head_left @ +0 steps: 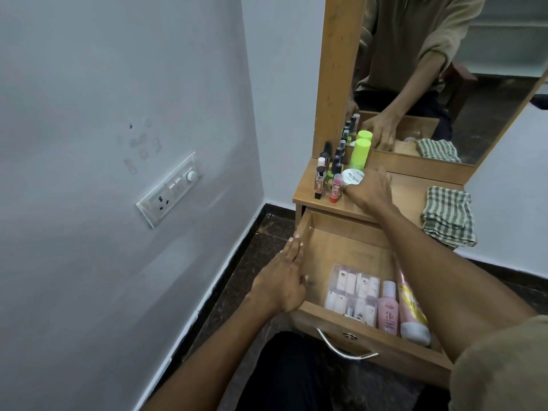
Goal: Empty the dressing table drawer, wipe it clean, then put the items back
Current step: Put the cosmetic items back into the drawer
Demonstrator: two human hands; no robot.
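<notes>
Drawer point(350, 250) pulled out, bare wood at its back, nail-tip pack point(353, 292), pink bottle point(388, 310) and tube point(410, 310) near its front. Left hand point(284, 280) flat against the drawer's left wall, fingers together, gripping nothing. Right hand point(369, 189) over the worktop point(409, 197), touching the white jar point(353, 179); grip hidden. Checked cloth point(447, 215) well to its right.

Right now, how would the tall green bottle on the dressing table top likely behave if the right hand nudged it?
The tall green bottle stands upright, narrow for its height, so it would probably tip rather than slide. Round-bodied, it may then roll. The nail polish bottles crowd beside it, so it could knock those over.
</notes>
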